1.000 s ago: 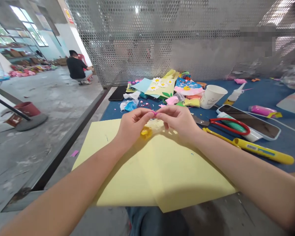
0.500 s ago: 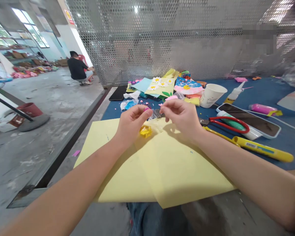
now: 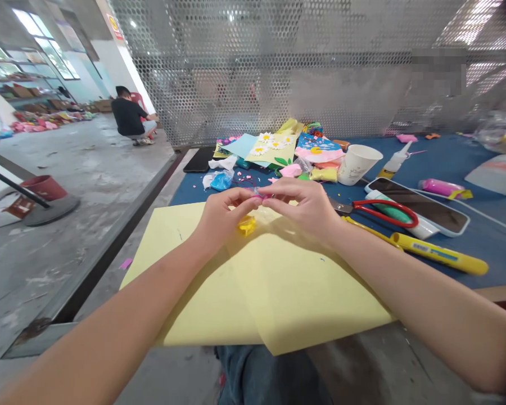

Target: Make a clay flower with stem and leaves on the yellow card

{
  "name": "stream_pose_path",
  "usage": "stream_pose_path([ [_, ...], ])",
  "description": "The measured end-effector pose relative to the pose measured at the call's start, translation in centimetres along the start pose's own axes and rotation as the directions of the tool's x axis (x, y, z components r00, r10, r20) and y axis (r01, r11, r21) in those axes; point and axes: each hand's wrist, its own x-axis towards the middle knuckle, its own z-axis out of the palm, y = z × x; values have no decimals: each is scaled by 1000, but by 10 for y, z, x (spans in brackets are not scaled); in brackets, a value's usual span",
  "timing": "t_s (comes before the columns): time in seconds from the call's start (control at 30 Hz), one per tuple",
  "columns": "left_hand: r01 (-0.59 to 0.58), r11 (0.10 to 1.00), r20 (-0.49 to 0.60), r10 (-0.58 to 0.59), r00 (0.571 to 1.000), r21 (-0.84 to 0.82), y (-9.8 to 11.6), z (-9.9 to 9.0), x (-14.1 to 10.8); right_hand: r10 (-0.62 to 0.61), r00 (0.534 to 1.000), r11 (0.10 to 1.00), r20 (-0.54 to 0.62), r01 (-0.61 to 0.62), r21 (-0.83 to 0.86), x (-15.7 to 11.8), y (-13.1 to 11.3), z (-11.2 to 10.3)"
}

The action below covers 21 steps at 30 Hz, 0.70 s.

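Head view, inventory of the scene. Left hand (image 3: 230, 218) and right hand (image 3: 302, 211): both grips together, fingertips pinching a small pink clay piece (image 3: 259, 193) above a yellow card sheet (image 3: 253, 287). Yellow clay lump (image 3: 247, 226): on the sheet, just below the hands. Paper cup (image 3: 357, 164): far right, contents hidden. Blue-covered worktop (image 3: 442, 270): carries red-handled scissors (image 3: 383, 214). Concrete floor (image 3: 80, 169): far left, a crouching person (image 3: 130, 115).
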Motion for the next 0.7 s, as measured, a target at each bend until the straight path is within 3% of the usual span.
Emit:
stream_pose_path([
  [0.27, -13, 998, 119, 21, 993, -66, -1, 2, 1, 57, 995, 998, 82, -60, 27, 1, -2, 1],
  [0.37, -8, 996, 88, 16, 996, -91, 0, 2, 0, 215, 975, 954, 45, -220, 204, 4, -1, 1],
  [0.47, -9, 998, 47, 12, 999, -62, 0, 2, -1, 381, 919, 862, -99, -314, 399, 10, 0, -4],
  [0.57, -89, 995, 55, 86, 995, 49, 0, 1, -2, 457, 877, 804, -152, -334, 493, 15, 4, -10],
  [0.7, -270, 950, 224, 232, 947, 158, 1, 2, -4, 474, 878, 759, -68, -368, 537, 15, 9, -10],
])
